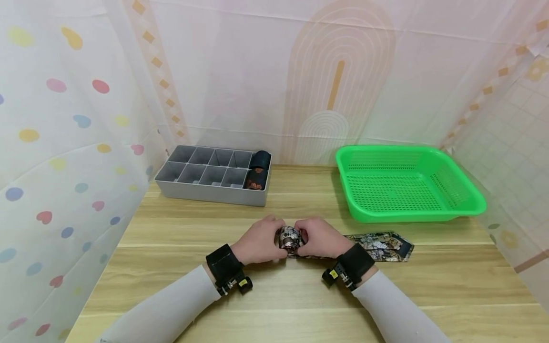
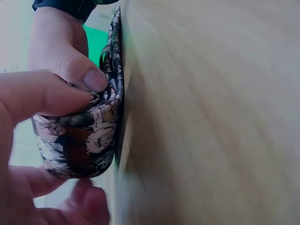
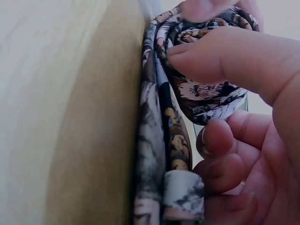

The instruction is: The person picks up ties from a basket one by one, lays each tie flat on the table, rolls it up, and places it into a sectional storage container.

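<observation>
A patterned necktie (image 1: 289,239) lies on the table, partly wound into a coil, its unrolled end trailing right to a pointed tip. Curled round the coil's left side, my left hand (image 1: 260,240) grips it with the thumb at the near edge. My right hand (image 1: 322,238) holds the other side of the same coil. In the right wrist view, the spiral layers of the necktie (image 3: 211,93) show between thumb and fingers, and a narrow loop crosses the flat tail below. The left wrist view shows the coil (image 2: 77,145) standing on edge against the tabletop.
A grey divided box (image 1: 214,194) stands at the back left, with a dark rolled tie (image 1: 260,160) and a dark, orange-patterned rolled tie (image 1: 256,179) in its right-hand compartments. At the back right sits a green plastic basket (image 1: 411,216). Patterned curtains hang behind and beside the table.
</observation>
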